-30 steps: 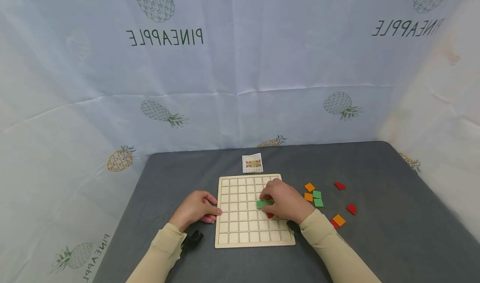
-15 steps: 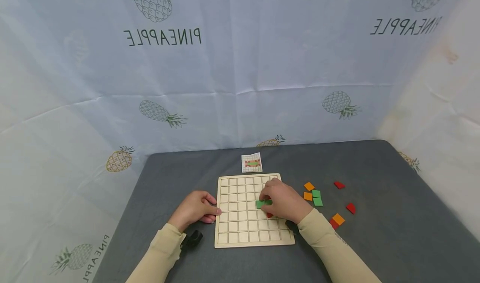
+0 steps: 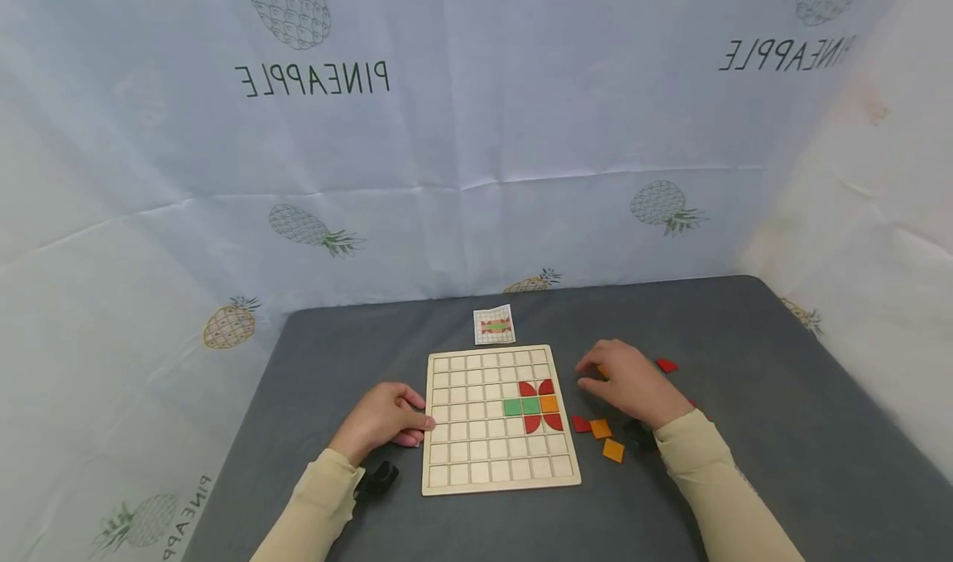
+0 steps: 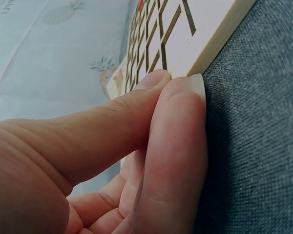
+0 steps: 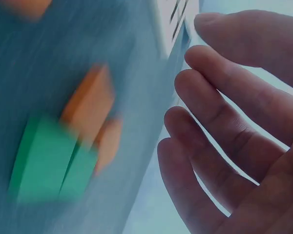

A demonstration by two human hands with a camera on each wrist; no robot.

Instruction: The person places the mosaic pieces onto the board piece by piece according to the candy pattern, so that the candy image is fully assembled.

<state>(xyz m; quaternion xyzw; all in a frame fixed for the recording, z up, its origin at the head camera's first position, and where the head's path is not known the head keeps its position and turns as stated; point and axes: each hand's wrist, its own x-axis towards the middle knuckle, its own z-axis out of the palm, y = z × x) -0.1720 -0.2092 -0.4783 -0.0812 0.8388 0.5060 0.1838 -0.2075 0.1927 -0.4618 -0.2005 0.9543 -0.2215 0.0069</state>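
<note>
In the head view, the wooden grid board (image 3: 465, 454) lies flat on the table. Two green square tiles (image 3: 513, 407) and an orange square tile (image 3: 548, 403) sit in a row on it, with several red quarter-round tiles (image 3: 532, 424) above and below. My left hand (image 3: 383, 417) pinches the board's left edge between thumb and index finger, as the left wrist view confirms. My right hand (image 3: 633, 380) hovers right of the board, fingers apart and holding nothing. Below it, the right wrist view shows blurred green tiles (image 5: 46, 161) and orange tiles (image 5: 90, 105).
Behind the board lies a pattern card (image 3: 495, 324). Right of the board are a loose red tile (image 3: 581, 424), an orange tile (image 3: 600, 429) and another orange tile (image 3: 614, 450). A red piece (image 3: 666, 365) lies farther right. A pineapple-print curtain (image 3: 476, 132) hangs behind the table.
My right hand has left the board and moved right over the loose tiles, uncovering the orange and red tiles on the board. The left hand keeps its place at the edge.
</note>
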